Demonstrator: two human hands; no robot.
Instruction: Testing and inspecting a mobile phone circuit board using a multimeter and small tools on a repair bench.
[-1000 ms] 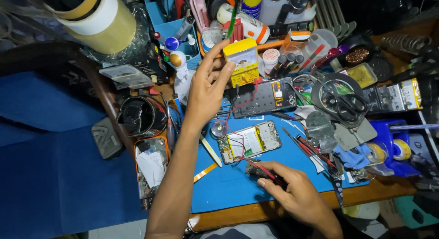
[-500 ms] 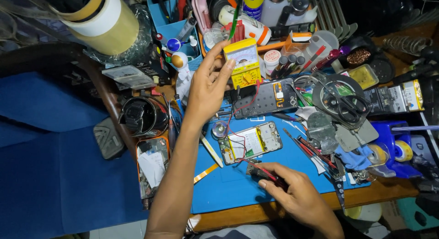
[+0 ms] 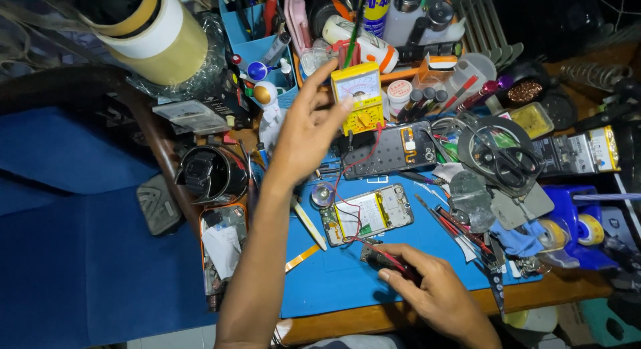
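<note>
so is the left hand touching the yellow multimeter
Touching: the head view shows the left hand with its fingertips laid against the left edge of the yellow multimeter, no gap visible.

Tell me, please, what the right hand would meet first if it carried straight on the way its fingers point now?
The right hand points up and left across the blue mat, so it would probably reach the opened phone first. Depth is unclear from above, and the probes it holds already lie close to the phone.
</note>
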